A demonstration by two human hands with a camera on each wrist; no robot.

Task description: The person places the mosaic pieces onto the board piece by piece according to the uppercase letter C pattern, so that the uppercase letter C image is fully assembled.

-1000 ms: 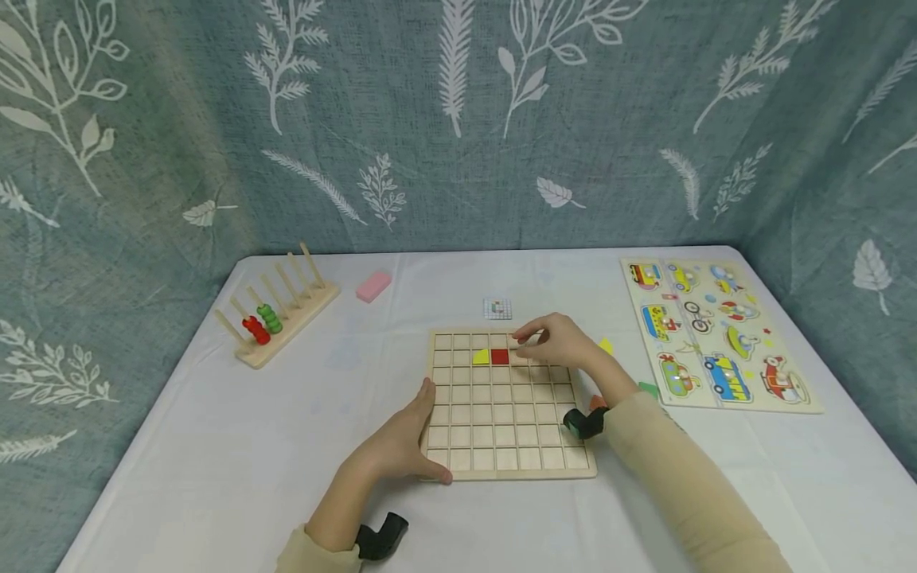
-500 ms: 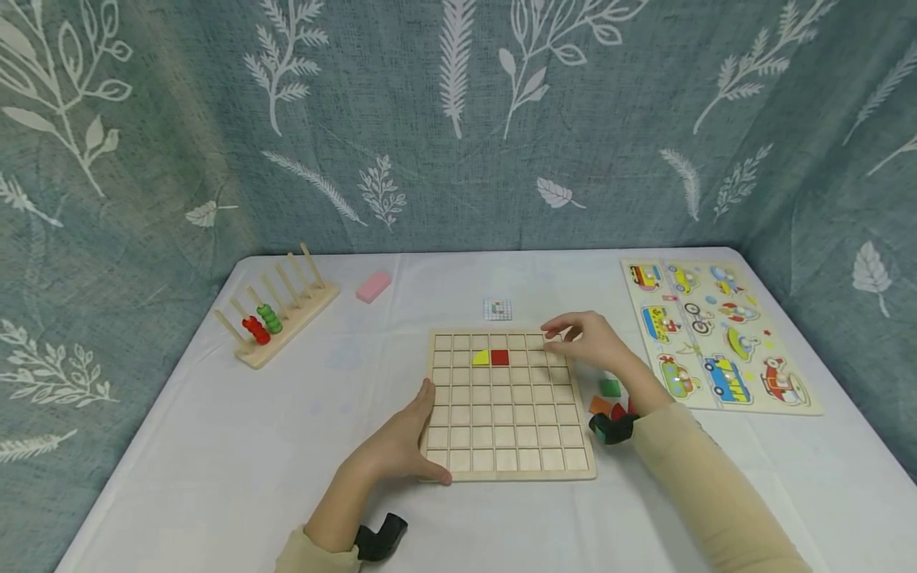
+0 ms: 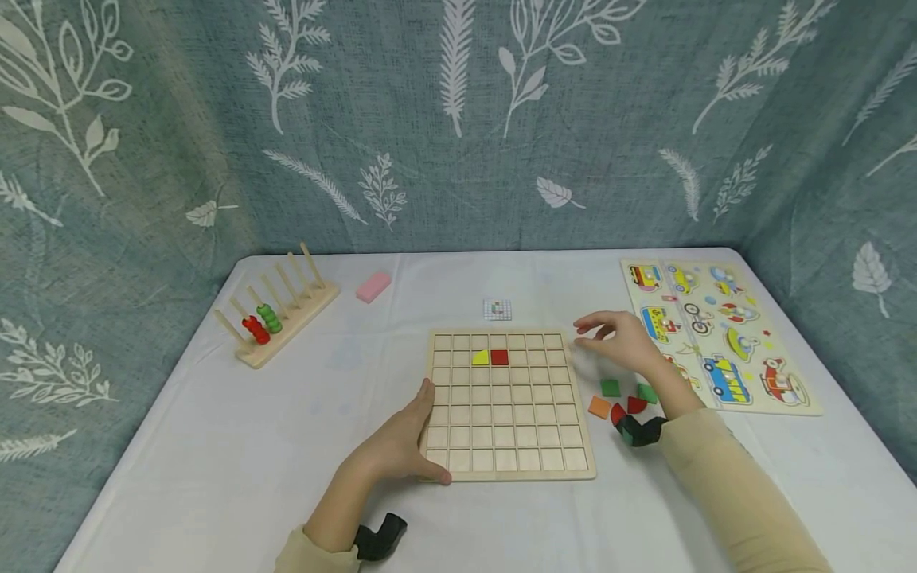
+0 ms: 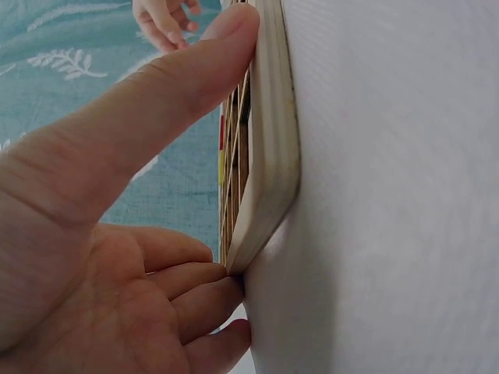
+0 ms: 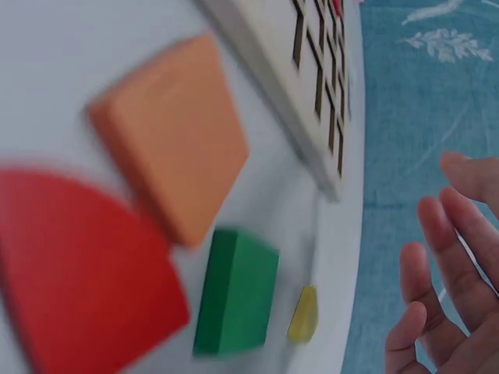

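Observation:
A wooden grid board (image 3: 494, 418) lies flat on the white table. Two pieces sit side by side in its upper cells: a yellow one with a rounded or slanted side (image 3: 481, 358) and a red square (image 3: 500, 357). My left hand (image 3: 394, 446) rests on the board's near left corner, its straight thumb at the front edge and its fingers along the left side. Just beyond the board's right edge, my right hand (image 3: 619, 342) hovers with loosely bent fingers and nothing in them. Beneath it lie an orange piece (image 3: 599, 407), a green piece (image 3: 610, 387) and a red quarter circle (image 3: 636, 405).
A small yellow piece (image 5: 302, 315) shows in the right wrist view. Behind the board lies a small pattern card (image 3: 497, 309). A picture puzzle (image 3: 716, 334) lies at the right; a peg stand (image 3: 286, 318) with red and green beads and a pink block (image 3: 373, 286) are at the left.
My right hand has moved right, from over the board's upper cells to past its right edge, uncovering grid cells and loose pieces. The left hand and the board have stayed put.

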